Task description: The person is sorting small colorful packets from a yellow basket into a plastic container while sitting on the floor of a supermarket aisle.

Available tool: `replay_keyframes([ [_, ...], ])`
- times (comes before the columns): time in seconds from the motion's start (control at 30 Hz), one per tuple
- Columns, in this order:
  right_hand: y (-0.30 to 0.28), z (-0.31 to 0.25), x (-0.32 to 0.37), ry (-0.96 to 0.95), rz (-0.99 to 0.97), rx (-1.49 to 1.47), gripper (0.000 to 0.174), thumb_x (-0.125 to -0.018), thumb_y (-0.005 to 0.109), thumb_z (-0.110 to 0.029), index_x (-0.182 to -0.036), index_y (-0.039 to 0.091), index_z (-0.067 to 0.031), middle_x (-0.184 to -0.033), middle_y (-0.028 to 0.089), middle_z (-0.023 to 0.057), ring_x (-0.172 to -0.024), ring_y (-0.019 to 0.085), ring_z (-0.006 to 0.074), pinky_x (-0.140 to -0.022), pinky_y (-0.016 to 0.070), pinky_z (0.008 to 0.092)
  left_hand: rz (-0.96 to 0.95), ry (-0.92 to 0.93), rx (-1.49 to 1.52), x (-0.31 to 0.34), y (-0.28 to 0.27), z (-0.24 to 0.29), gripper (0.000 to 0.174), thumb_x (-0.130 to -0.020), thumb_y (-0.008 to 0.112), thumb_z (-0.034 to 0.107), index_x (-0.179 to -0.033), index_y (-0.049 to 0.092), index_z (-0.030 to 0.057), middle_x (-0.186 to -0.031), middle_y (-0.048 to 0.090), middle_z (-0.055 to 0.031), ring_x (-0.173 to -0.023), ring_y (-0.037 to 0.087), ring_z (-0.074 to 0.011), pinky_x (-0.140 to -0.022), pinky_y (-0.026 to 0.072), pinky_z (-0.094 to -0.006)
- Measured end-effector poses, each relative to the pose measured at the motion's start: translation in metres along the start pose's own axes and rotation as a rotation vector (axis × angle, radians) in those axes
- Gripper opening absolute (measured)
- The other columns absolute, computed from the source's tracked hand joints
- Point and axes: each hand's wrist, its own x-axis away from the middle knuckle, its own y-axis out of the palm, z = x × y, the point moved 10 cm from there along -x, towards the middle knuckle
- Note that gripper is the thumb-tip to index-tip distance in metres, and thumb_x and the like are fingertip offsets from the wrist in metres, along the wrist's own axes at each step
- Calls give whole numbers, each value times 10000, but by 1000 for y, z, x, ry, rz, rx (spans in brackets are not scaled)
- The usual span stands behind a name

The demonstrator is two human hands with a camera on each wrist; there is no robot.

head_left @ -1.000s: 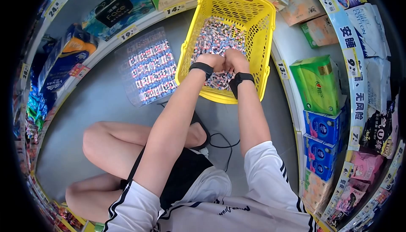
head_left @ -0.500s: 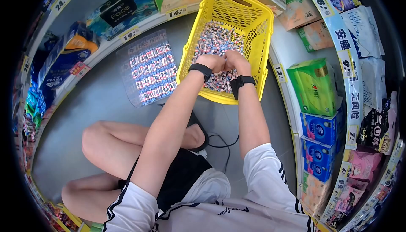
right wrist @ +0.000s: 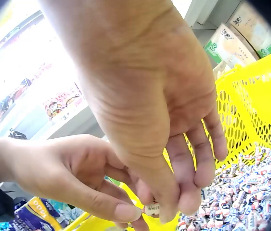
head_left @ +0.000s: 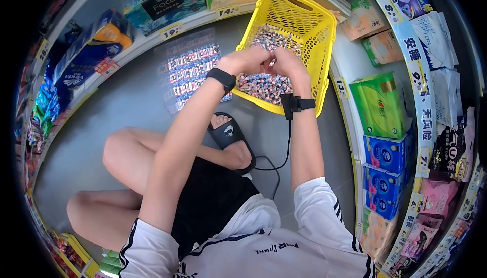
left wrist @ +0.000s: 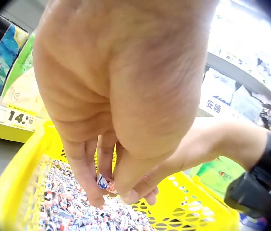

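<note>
My left hand (head_left: pixel 251 59) and right hand (head_left: pixel 290 66) meet above a yellow basket (head_left: pixel 328 49), fingertips together. Between them is a small wrapped candy (right wrist: pixel 153 209) with printed lettering, which the right thumb and forefinger pinch in the right wrist view. At its other end is the left thumb. The left wrist view shows the blue, white and red wrapper of the candy (left wrist: pixel 103 182) at the left fingertips. Many similar wrapped candies (head_left: pixel 266 88) lie loose in the basket below.
Left of the basket, a clear plastic tray (head_left: pixel 161 54) holds rows of the same candies on the grey floor (head_left: pixel 101 120). Shelves of tissue packs (head_left: pixel 378 103) curve around both sides. A sandalled foot (head_left: pixel 233 138) and a black cable (head_left: pixel 278 167) are near the basket.
Both hands have come up and back toward the body from lower in the basket, with the wrists farther apart. The candy now shows at the fingertips. The head view has shifted slightly.
</note>
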Motion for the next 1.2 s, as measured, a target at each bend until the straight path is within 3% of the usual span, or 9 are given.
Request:
replay_keyframes([
  [0.13,-1,-22,16,-2,-4,-25,238,-687,854,-204,-885,774,-99,-838,740,153,-852,730,269,-796,555,391,63,40,59,32,-18,2,201,-856,728,106,-960,573,30,-886,674,-126,-848,662,-329,-736,506,-409],
  [0.23,-14,-61,35,-245,138,-31,318,-667,865,-202,-917,733,-57,-736,663,122,-681,643,258,-667,508,376,171,56,185,53,-31,0,197,-860,711,78,-960,553,16,-885,671,-133,-867,664,-326,-747,506,-409],
  [0.4,-9,-101,50,-333,133,1,341,-637,885,-202,-879,707,-40,-767,637,111,-745,623,286,-725,504,394,321,133,206,97,-46,-4,196,-850,694,19,-981,550,3,-900,667,-149,-874,665,-327,-757,515,-408],
  [0.47,-12,-122,60,-559,313,-26,349,-651,880,-194,-893,703,-16,-847,672,118,-800,633,290,-767,510,400,379,139,248,116,-56,-6,201,-847,691,2,-993,552,2,-902,665,-154,-879,665,-329,-760,517,-408],
  [0.6,7,-145,62,-456,203,-167,326,-701,852,-177,-934,722,10,-873,723,173,-835,703,335,-779,551,409,358,71,292,148,-60,-25,216,-849,723,41,-1018,590,18,-935,676,-151,-890,668,-291,-775,527,-406],
  [0.7,24,-162,63,-451,200,-148,313,-729,839,-202,-952,729,-13,-849,725,170,-825,712,334,-768,558,409,336,24,311,170,-57,-44,209,-888,740,151,-1024,635,31,-909,687,-87,-867,655,-203,-757,533,-343],
  [0.83,45,-183,57,-491,186,-117,296,-730,837,-218,-948,742,-43,-818,727,149,-803,713,329,-753,566,417,290,-102,547,182,-42,-85,159,-922,701,142,-1002,616,34,-878,679,-74,-812,636,-150,-736,525,-324],
  [1.07,76,-211,48,-479,153,-88,276,-715,849,-216,-929,763,-65,-834,736,151,-828,721,320,-783,574,414,367,-109,417,205,-30,-119,191,-894,703,77,-1025,577,21,-821,684,-105,-771,653,-176,-710,516,-337],
  [1.2,86,-216,44,-478,191,-49,359,-707,859,-240,-947,749,3,-807,720,171,-780,712,320,-729,552,388,435,-85,357,218,-33,-124,214,-867,694,30,-1040,569,17,-840,674,-120,-789,652,-234,-713,513,-379],
])
